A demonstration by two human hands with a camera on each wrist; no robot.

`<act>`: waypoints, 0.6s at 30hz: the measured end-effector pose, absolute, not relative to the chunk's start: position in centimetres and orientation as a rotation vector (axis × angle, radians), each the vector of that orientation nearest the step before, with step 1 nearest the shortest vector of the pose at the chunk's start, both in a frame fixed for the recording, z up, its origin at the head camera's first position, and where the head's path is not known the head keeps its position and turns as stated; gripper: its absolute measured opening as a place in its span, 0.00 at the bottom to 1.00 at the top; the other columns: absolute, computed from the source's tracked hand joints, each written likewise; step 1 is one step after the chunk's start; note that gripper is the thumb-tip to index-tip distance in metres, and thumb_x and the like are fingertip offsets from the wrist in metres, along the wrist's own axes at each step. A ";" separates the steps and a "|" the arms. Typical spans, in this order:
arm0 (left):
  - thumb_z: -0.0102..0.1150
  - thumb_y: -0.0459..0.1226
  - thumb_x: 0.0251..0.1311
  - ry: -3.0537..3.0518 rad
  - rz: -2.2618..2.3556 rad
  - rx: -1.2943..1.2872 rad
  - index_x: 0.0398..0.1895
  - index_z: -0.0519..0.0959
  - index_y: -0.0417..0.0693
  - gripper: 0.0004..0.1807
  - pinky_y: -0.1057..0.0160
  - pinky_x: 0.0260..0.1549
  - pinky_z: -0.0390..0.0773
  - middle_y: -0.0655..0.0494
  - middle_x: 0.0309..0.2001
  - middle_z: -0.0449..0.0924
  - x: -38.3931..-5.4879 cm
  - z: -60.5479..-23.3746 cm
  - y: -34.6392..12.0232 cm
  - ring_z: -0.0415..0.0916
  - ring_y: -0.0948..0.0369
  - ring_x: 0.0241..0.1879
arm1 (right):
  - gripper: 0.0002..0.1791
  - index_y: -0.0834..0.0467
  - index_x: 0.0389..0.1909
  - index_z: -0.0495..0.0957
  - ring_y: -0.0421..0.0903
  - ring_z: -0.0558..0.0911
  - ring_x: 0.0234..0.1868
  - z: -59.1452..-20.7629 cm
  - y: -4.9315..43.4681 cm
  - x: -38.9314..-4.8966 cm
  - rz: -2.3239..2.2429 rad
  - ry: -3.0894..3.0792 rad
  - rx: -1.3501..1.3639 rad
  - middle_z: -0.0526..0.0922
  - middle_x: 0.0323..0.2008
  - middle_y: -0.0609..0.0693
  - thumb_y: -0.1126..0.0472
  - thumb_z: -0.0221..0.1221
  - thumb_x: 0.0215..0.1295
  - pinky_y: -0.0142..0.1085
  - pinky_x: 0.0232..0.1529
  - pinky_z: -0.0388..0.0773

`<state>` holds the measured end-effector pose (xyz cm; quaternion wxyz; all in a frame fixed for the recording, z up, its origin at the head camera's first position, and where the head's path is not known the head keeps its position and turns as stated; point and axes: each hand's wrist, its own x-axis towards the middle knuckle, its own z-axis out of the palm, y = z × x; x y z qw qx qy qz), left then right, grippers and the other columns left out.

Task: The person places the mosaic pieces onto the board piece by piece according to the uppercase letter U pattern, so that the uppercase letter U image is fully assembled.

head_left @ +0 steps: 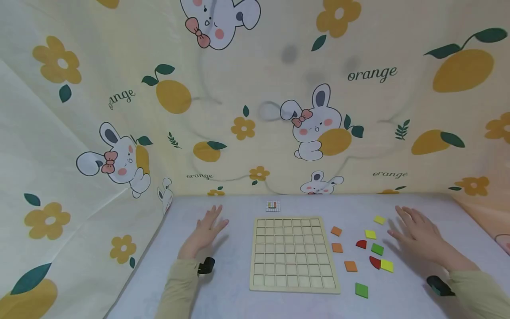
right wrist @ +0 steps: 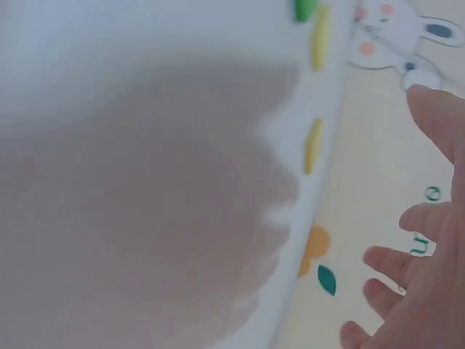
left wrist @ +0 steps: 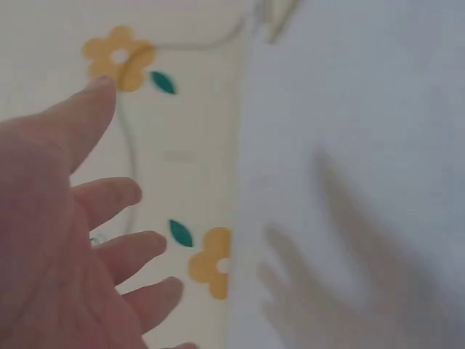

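Note:
My left hand [head_left: 204, 231] hovers over the table left of a pale wooden grid board [head_left: 255, 257], fingers spread and holding nothing. On the other side my right hand [head_left: 421, 235] is also spread and holds nothing, just right of the loose tiles. Nearest to it are a small yellow tile [head_left: 379, 220], another yellow square [head_left: 370, 234] and a green tile [head_left: 377, 249]. Two red quarter-round pieces [head_left: 361, 244] lie close by, one touching a yellow square [head_left: 387, 265]. Orange squares [head_left: 337, 247] line the board's right side. A green square [head_left: 361, 290] lies nearer the front.
Behind the board lies a small printed card [head_left: 273, 206] with a coloured pattern on a grid. A cream curtain [head_left: 247, 88] with rabbits, oranges and flowers stands along the back and sides of the white table [head_left: 231, 283].

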<state>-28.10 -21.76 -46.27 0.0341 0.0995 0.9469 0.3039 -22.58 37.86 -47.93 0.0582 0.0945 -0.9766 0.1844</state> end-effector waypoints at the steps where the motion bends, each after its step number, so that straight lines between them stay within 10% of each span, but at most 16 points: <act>1: 0.44 0.58 0.68 2.893 0.985 0.287 0.75 0.51 0.50 0.38 0.37 0.67 0.38 0.44 0.74 0.44 -28.1 -46.0 -21.9 0.39 0.43 0.72 | 0.49 0.71 0.72 0.41 0.77 0.47 0.63 -47.7 37.9 -22.6 0.623 -2.952 0.294 0.49 0.64 0.79 0.45 0.55 0.68 0.75 0.56 0.45; 18: 0.54 0.51 0.67 2.392 1.743 0.145 0.68 0.66 0.43 0.32 0.46 0.59 0.69 0.41 0.66 0.65 -26.8 -44.7 -22.6 0.67 0.46 0.61 | 0.39 0.76 0.67 0.48 0.69 0.69 0.55 -43.7 37.5 -21.1 1.301 -3.013 0.036 0.62 0.60 0.78 0.44 0.42 0.75 0.53 0.47 0.79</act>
